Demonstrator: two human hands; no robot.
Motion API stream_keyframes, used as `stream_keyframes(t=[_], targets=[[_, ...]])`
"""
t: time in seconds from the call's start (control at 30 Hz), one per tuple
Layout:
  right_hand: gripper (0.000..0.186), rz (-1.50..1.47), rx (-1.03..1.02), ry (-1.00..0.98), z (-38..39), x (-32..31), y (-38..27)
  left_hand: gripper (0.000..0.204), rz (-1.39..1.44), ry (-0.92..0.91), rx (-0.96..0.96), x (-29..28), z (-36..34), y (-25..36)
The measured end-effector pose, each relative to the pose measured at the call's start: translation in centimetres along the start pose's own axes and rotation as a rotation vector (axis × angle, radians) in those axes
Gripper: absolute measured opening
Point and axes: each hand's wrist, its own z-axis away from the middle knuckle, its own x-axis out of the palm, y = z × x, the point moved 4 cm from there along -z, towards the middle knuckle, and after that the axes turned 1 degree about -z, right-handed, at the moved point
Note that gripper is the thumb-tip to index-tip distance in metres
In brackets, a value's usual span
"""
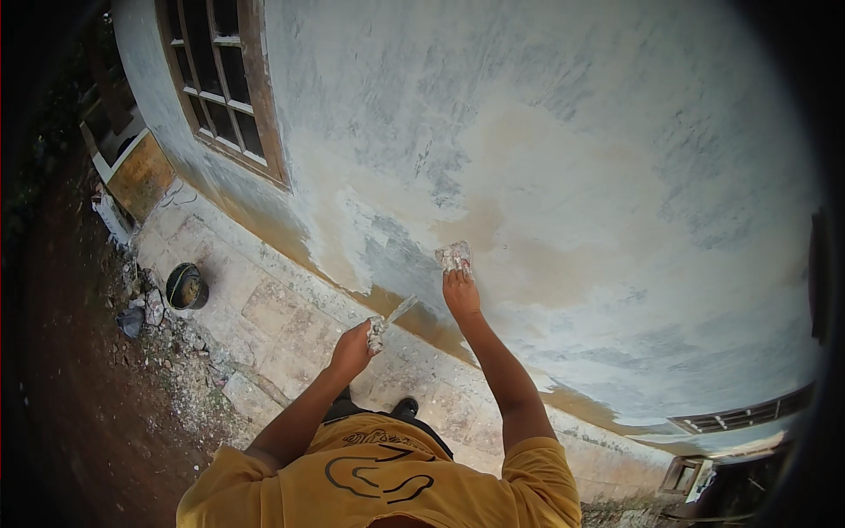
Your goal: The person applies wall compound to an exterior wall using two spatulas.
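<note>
Grey-white patchy wall (546, 132), perhaps beige-stained; yellow shirt (387, 484)

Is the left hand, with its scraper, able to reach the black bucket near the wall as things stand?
Probably not. The left hand holds a scraper close to the wall, while the black bucket sits on the paved strip far off to the left, so the person would likely have to step or bend.

wall (563, 158): landmark | window (224, 84): set in wall, far left | paved strip (282, 326): along wall's foot | bucket (186, 286): on strip's outer edge, below window | right hand (459, 290): against wall, scraper (455, 257) pressed on it | left hand (352, 350): before wall's foot, trowel (392, 319) held
</note>
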Motion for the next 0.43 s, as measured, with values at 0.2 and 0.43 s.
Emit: stream_keyframes(t=[0.2,0.43], targets=[[0.012,-0.237,0.173,0.175,-2.6,-5.9,-2.9,0.041,0.069,0.016,-0.114,-1.4,1.9,-0.4],[0.02,-0.131,0.296,0.036,-3.7,0.9,-4.9,0.047,0.066,0.035,-0.089,-1.9,2.0,-0.7]])
